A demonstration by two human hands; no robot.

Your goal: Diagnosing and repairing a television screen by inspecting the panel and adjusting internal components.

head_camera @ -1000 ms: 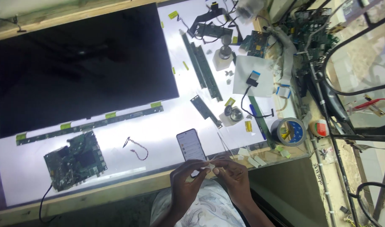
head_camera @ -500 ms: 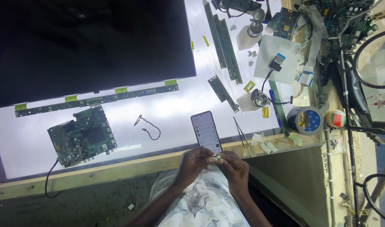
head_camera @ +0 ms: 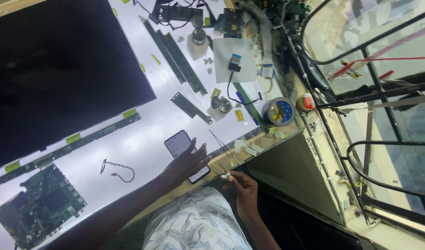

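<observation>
Since 0.5 s ago, 2 hands that met over the lap have parted. Left hand now lies forward on the tabletop, fingers spread, palm partly over the lower end of the phone. Phone lies flat, screen lit, near the front edge. Right hand hangs back, off the tabletop and over the lap, thumb and forefinger pinching a small white piece; what the piece is cannot be told at this size.

Reading: the joint two-handed grip has ended; the white piece is now with the right hand alone, and the left has gone to the phone.

Surroundings:
- tweezers just right of the phone, lying diagonally, untouched.
- thin wire loose to the left, apart from the hand.
- circuit board far left, near the front edge.
- dark screen panel fills the upper left.
- tape roll and clutter crowd the right end.

Room: bare white surface lies between panel and phone; the front edge runs close under both wrists, so small parts set there sit near the drop. Right side is bounded by a metal frame.
</observation>
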